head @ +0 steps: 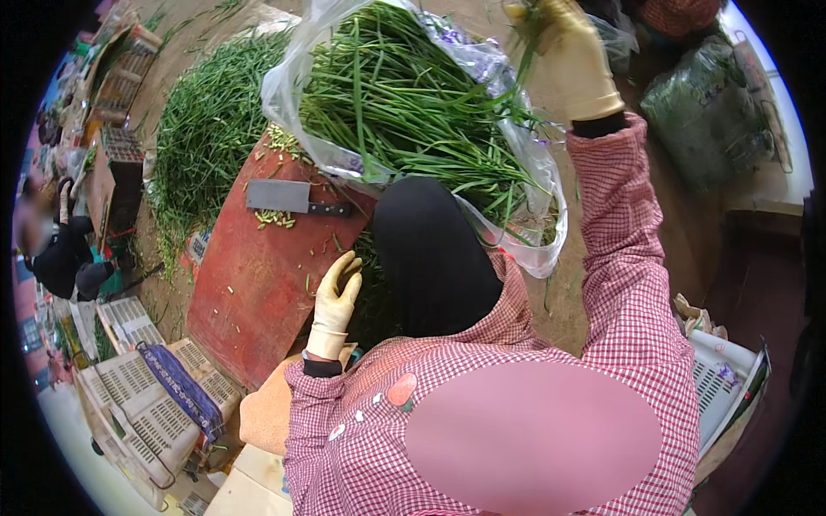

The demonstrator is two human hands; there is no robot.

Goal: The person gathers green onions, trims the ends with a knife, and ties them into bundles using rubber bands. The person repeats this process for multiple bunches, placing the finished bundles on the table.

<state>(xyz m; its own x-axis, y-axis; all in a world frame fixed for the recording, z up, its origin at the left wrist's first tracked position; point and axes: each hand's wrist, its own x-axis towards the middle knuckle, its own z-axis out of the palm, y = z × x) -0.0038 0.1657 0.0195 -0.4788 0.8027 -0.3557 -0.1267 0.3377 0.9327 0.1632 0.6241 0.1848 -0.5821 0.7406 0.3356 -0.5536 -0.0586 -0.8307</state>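
My left hand [335,303], in a pale rubber glove, is over the edge of a red board [251,290], its fingers slightly curled with nothing seen between them. My right hand [558,48], gloved alike and blurred, is raised at the upper right, gripping a few green stalks [530,48]. A cleaver [281,195] with a black handle lies flat on the board. Short cut stem ends [274,218] lie beside its blade. Long, thin green stalks, perhaps garlic chives [400,103], fill an open clear plastic bag [548,258] beyond my knee.
A loose heap of similar greens [213,122] lies left of the bag. Plastic crates [148,413] stand at lower left, and a white basket [719,380] at right. A filled plastic bag [706,122] sits at upper right. Another person [61,258] is at far left.
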